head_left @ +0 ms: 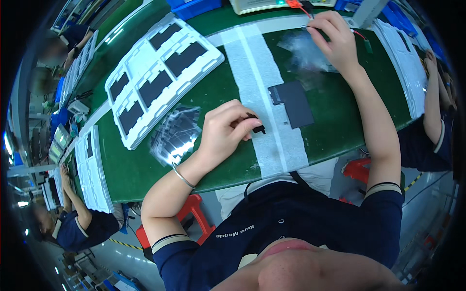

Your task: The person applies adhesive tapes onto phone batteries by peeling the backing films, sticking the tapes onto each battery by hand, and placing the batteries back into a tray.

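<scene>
**Q:** Now, what does each hand hold, and where?

**A:** The left hand (228,128) is curled shut, fingertips pinched on a small black part (257,128) just above the green bench (223,92). The part sits at the near edge of the pale strip (257,87) that runs across the bench. The right hand (335,41) is at the far side, fingers closed on a thin dark probe or lead (318,28); a red wire (297,6) runs from there to the instrument (257,5) at the far edge.

**Q:** Why is the flat dark panel placed where it is?

**A:** The flat dark panel (293,103) lies on the bench between the two hands, partly on the pale strip. Judged from this layout, either hand reaches it without crossing the other.

**Q:** And the stock to the left?

**A:** A white moulded tray (165,72) holds further dark panels, each in its own pocket, which keeps them apart. Near it, just left of the left hand, lies a loose pile of clear bags (174,133). A second clear wrapper (306,53) lies beneath the right hand.

**Q:** Anyone else nearby?

**A:** Yes. Co-workers sit at both ends of the bench.
</scene>
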A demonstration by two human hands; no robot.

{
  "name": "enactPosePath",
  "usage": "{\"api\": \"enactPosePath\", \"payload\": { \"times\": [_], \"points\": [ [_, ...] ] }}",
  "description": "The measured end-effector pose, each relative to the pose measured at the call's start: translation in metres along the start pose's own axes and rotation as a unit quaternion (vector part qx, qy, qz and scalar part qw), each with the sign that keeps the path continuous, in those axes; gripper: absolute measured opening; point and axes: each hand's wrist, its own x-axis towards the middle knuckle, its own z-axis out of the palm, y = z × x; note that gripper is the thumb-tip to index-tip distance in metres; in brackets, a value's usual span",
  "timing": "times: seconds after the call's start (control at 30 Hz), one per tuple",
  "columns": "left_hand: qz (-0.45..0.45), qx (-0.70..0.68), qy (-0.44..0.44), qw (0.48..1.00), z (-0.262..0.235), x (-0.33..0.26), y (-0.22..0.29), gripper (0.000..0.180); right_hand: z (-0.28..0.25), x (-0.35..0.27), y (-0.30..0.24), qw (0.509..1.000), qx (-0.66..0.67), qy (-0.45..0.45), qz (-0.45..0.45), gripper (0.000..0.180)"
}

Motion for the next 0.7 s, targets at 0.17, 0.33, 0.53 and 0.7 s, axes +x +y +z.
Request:
{"api": "enactPosePath", "payload": {
  "times": [0.17, 0.33, 0.53, 0.7],
  "points": [
    [-0.180, -0.119, -0.017, 0.976, 0.001, -0.001, -0.004, 0.014, 0.016, -0.019, 0.025, 0.987, -0.026, -0.145, -0.065, 0.012],
    [-0.189, -0.137, -0.026, 0.972, -0.005, 0.000, -0.012, 0.007, -0.004, -0.017, 0.020, 0.921, 0.123, -0.352, 0.113, 0.016],
    [-0.218, -0.146, -0.043, 0.964, -0.003, 0.007, -0.012, 0.010, -0.011, -0.013, 0.011, 0.935, 0.124, -0.315, 0.102, 0.019],
    [-0.249, -0.145, -0.035, 0.957, -0.002, 0.006, -0.011, 0.011, 0.001, 0.003, -0.077, 0.811, 0.427, -0.299, 0.266, 0.019]
  ]
}}
